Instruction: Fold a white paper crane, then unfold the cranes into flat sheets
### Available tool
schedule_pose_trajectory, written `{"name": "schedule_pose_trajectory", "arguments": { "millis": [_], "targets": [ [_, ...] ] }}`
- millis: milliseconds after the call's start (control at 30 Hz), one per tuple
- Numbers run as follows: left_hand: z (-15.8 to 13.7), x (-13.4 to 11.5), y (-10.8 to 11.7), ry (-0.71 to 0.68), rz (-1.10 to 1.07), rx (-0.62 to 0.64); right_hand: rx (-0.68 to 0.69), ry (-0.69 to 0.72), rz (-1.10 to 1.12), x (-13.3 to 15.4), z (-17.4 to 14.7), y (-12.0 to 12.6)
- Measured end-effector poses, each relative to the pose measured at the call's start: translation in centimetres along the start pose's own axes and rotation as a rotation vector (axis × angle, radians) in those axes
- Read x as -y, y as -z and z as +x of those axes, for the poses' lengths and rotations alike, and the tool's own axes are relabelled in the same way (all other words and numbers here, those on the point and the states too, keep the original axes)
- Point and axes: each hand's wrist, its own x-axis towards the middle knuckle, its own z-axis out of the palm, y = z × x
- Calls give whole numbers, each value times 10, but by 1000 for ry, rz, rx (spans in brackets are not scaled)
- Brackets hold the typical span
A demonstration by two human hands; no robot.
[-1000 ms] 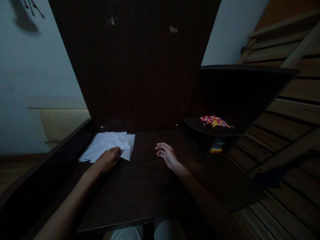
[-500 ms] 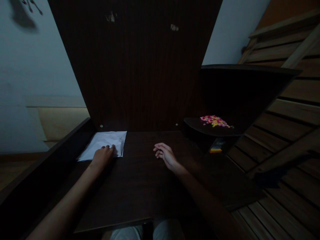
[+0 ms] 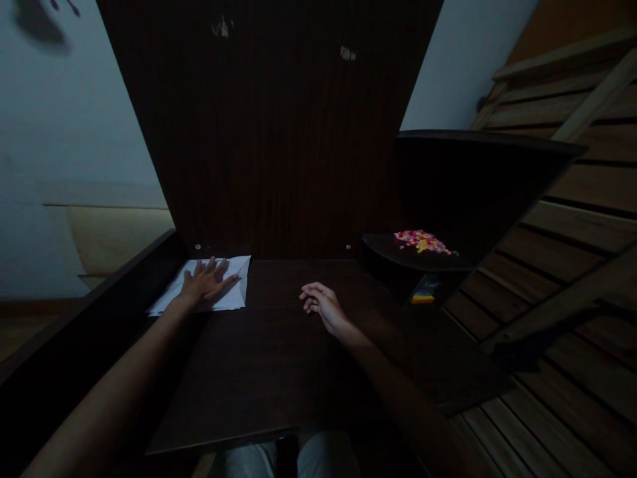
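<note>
White sheets of paper (image 3: 237, 295) lie stacked at the far left of the dark wooden desk (image 3: 269, 372). On top of them rests my left hand (image 3: 204, 280), its fingers spread and flat. My right hand (image 3: 323, 307) is by itself over the middle of the desk, to the right of the paper. Its fingers are loosely curled with gaps between them, and I see nothing in them.
A raised side board (image 3: 94, 292) borders the desk's left. At the right, a rounded shelf (image 3: 378, 247) bears a heap of small pink, red and yellow pieces (image 3: 422, 241). Below it sits a yellow-edged item (image 3: 423, 299). A slatted wooden frame (image 3: 572, 229) stands further right.
My left hand has gone from bent fingers at the paper's near edge to spread fingers further onto the paper. My right hand is nearly still. The view has shifted slightly.
</note>
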Motion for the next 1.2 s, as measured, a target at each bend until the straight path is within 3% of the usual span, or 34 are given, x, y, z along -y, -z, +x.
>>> {"name": "schedule_pose_trajectory", "arguments": {
  "millis": [200, 300, 467, 633, 900, 1200],
  "targets": [
    [-3, 23, -16, 130, 10, 141, 3, -7, -14, -1, -1, -1],
    [-3, 29, -21, 115, -5, 112, 13, -20, -25, -3, -1, -2],
    [-1, 21, -20, 154, -30, 122, 21, -29, -56, -4, 0, -3],
    [3, 17, -26, 141, -33, 45, 26, -19, -80, -4, -1, -4],
    [7, 19, -26, 159, -49, 110, 44, 15, -112, -6, 1, -1],
    [1, 12, -18, 75, 36, 56, -72, 194, -258, -7, 18, 18]
  ]
}}
